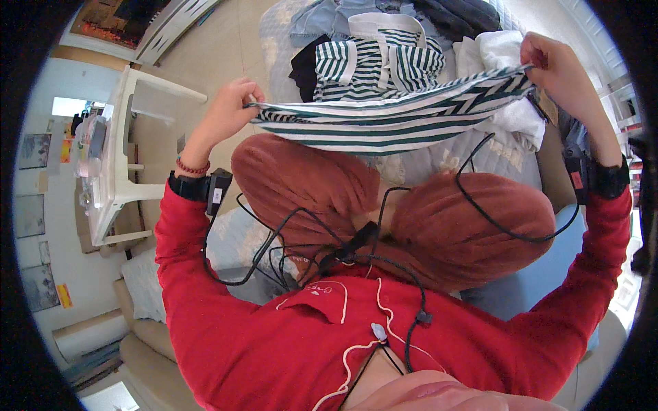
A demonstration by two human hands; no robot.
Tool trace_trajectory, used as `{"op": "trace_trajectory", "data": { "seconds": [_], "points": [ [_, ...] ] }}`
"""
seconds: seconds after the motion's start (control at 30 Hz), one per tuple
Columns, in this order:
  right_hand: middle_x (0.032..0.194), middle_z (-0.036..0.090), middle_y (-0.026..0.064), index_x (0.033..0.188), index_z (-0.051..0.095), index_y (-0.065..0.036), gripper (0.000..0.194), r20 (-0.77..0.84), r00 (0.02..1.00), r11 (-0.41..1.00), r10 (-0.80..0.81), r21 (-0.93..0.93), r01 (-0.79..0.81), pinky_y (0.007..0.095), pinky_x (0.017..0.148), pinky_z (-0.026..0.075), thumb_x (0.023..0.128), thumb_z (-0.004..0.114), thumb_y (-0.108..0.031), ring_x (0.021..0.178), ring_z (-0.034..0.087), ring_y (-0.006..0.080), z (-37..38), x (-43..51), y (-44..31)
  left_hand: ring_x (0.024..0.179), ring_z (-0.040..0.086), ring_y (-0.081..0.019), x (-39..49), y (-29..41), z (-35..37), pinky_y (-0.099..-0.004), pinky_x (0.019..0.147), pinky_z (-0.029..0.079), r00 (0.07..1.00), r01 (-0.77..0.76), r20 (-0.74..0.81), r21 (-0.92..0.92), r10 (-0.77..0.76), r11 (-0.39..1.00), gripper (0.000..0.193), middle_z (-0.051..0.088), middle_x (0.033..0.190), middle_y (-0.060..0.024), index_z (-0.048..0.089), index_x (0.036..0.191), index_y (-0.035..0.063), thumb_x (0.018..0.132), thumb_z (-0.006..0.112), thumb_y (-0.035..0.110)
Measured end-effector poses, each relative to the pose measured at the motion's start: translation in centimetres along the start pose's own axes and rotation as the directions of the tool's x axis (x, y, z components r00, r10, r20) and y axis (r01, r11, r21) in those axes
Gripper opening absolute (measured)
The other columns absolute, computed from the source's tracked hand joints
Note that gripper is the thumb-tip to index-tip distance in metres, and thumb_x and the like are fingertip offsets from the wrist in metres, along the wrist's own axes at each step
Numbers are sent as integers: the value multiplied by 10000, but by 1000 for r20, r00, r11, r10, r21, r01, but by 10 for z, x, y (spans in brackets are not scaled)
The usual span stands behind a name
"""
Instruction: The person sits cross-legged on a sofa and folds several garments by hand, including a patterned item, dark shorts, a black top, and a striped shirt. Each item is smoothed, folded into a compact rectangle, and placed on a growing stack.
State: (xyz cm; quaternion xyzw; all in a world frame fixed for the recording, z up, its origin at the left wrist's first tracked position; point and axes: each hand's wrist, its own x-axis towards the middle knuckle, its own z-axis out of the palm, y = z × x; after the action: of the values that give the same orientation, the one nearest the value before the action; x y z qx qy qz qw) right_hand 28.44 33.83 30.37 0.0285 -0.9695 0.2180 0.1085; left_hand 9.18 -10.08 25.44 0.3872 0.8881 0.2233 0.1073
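Note:
A green-and-white striped cloth (380, 128) hangs stretched between my hands above my crossed legs. My left hand (234, 105) pinches its left end, and its right end is in the fingers of my right hand (555, 69). Just beyond the cloth, a striped garment with white trim (378, 61) lies on the quilted cover, with a black cloth (306, 69) at its left. The held cloth hides the near part of that garment. Whether the two striped pieces are joined, I cannot tell.
Blue denim (329, 20) and dark clothing (462, 15) lie at the far side. White folded fabric (519, 120) is near my right hand. Black cables (257, 257) loop over my lap from wrist-mounted devices. A white table (139, 190) stands at the left.

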Motion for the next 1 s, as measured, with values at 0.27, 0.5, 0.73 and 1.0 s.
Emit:
{"op": "trace_trajectory", "data": {
  "seconds": [0.27, 0.5, 0.73, 1.0],
  "points": [
    [608, 461, 63, 625, 479, -39, 136, 342, 939, 985, 44, 141, -98, 261, 500, 353, 527, 519, 46, 577, 489, 173, -17, -41, -28, 703, 535, -164, -32, -3, -33, -276, 681, 431, 913, -124, 327, -343, 242, 931, 124, 557, 716, -53, 492, 679, 30, 571, 534, -14],
    [713, 621, 48, 818, 612, -51, 128, 757, 645, 919, -104, 321, -228, 278, 596, 486, 726, 664, -123, 655, 604, 146, 15, -18, -22, 802, 561, -124, -19, -38, 13, -259, 720, 462, 659, 370, 723, -552, 208, 747, 295, 592, 898, -28, 557, 1033, 45, 793, 638, 196],
    [693, 591, 10, 850, 603, -27, 148, 497, 852, 840, 166, 382, -386, 224, 538, 447, 780, 597, -157, 603, 558, 99, 122, 131, 75, 759, 554, -129, 133, -117, 84, -286, 673, 468, 921, 322, 338, -386, -192, 864, 351, 595, 888, -42, 551, 1071, 35, 820, 597, 276],
    [1115, 551, 167, 1154, 502, 35, 645, 327, 831, 817, 450, 225, -530, 319, 862, 422, 677, 696, -353, 1007, 536, 266, 226, 186, 154, 783, 623, -291, 240, -161, 155, -337, 695, 473, 927, 372, 58, -287, -371, 883, 600, 639, 835, -201, 631, 826, -71, 633, 692, 494]
  ]
}}
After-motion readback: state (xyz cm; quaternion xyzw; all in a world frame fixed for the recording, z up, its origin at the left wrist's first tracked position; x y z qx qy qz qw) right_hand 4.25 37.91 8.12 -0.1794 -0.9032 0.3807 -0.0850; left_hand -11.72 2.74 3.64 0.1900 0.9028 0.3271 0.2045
